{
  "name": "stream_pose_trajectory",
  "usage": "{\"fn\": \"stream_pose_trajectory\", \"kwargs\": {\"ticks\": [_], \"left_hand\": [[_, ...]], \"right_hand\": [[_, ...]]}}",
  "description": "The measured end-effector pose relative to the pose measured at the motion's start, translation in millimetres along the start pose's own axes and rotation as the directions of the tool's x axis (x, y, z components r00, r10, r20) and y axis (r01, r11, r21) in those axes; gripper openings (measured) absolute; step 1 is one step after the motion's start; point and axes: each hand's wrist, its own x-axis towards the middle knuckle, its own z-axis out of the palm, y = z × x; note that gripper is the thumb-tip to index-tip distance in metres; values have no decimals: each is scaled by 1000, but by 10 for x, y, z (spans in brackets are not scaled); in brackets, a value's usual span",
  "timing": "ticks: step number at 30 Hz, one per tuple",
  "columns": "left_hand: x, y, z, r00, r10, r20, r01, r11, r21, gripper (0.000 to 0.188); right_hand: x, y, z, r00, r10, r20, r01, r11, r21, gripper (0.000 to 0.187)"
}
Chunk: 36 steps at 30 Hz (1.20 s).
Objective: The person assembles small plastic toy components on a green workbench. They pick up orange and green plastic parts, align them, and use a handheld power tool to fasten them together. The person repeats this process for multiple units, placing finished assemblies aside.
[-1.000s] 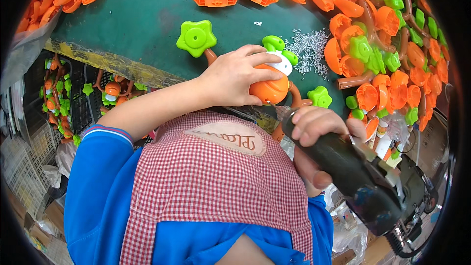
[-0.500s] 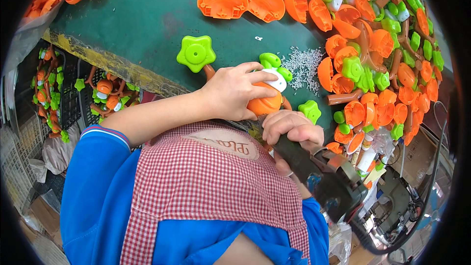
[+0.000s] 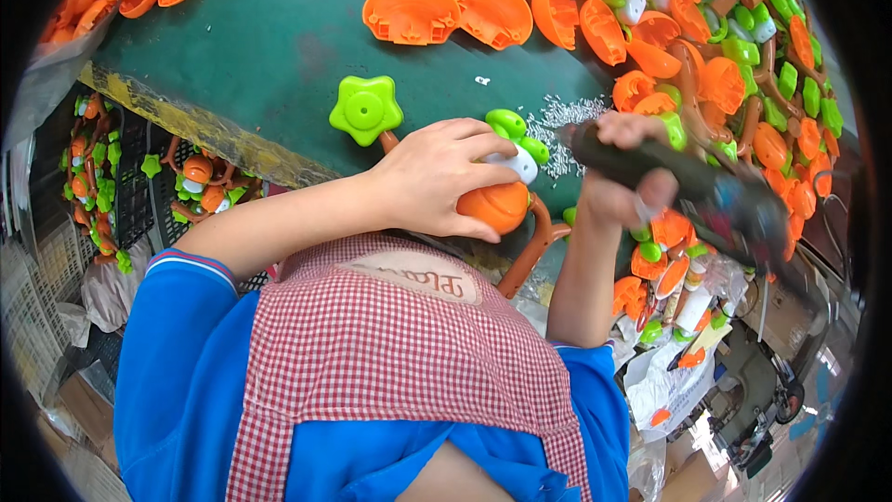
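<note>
My left hand (image 3: 444,175) is closed around a plastic toy with a round orange body (image 3: 499,208). A white part (image 3: 524,165) and green lobes (image 3: 505,123) sit at the toy's far end. One brown limb (image 3: 531,246) shows at its right; a green star-shaped piece (image 3: 366,110) ends a brown stem beyond my hand. My right hand (image 3: 621,172), blurred by motion, grips a dark electric screwdriver (image 3: 692,186). The tool's front end lies over a pile of small silver screws (image 3: 557,116).
Orange half shells (image 3: 412,12) lie along the far side of the green table (image 3: 251,46). A heap of orange, green and brown parts (image 3: 743,74) covers the right. Crates with similar toys (image 3: 198,170) stand below the table's worn yellow edge (image 3: 177,121).
My right hand has swung the electric screwdriver away from the toy, forward and right to the screws. The toy stays in my left hand, slightly shifted, and its brown limb now shows.
</note>
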Motion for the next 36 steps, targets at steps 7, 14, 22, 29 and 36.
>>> {"fn": "stream_pose_trajectory", "kwargs": {"ticks": [7, 14, 22, 29, 36], "left_hand": [[445, -255, 113, 985, -100, -138, 123, 977, 176, 20], [739, -354, 366, 992, -30, -121, 48, 987, 152, 12], [751, -351, 291, 968, 189, -165, -137, 949, 283, 14], [611, -237, 203, 975, 191, -118, -146, 939, 311, 22], [82, 48, -162, 920, -367, 136, 353, 929, 114, 87]], "right_hand": [[25, 196, -135, 991, 23, -128, -33, 996, -77, 82], [75, -157, -194, 990, -127, 69, 132, 988, -83, 80], [40, -290, -148, 989, -144, 29, 145, 988, -48, 88], [11, -327, -32, 991, -107, 82, 105, 994, 23, 90], [-198, -535, 243, 986, -38, 163, 26, 997, 78, 87]]}}
